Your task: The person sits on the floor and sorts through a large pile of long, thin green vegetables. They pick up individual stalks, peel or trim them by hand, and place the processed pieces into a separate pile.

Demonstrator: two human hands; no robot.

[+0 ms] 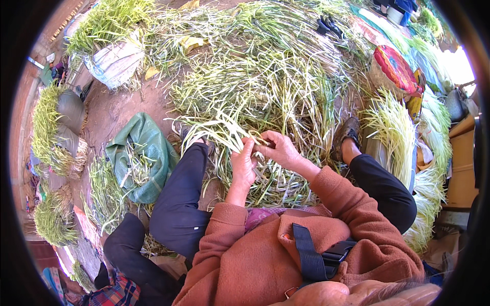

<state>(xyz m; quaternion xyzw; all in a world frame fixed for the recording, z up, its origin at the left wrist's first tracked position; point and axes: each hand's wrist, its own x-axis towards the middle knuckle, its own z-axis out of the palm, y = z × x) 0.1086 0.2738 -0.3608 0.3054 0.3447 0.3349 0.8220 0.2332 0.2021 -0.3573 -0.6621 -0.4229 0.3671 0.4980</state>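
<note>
My left hand is closed around a small bunch of pale chive-like stalks, whose white-green leaves fan out up and to the left. Against it, the fingers of my right hand pinch a thin yellowish strand at the end of the bunch. My fingers partly hide where the stalks and the strand meet. Both hands are above a wide heap of loose green and yellowed leaves on the ground between my legs.
A green woven sack holding leaf scraps lies by my left leg. Trimmed pale stalks are stacked at right, near a red patterned cushion. At upper left, green bundles rest on a white sack. Another person's dark-trousered leg is at lower left.
</note>
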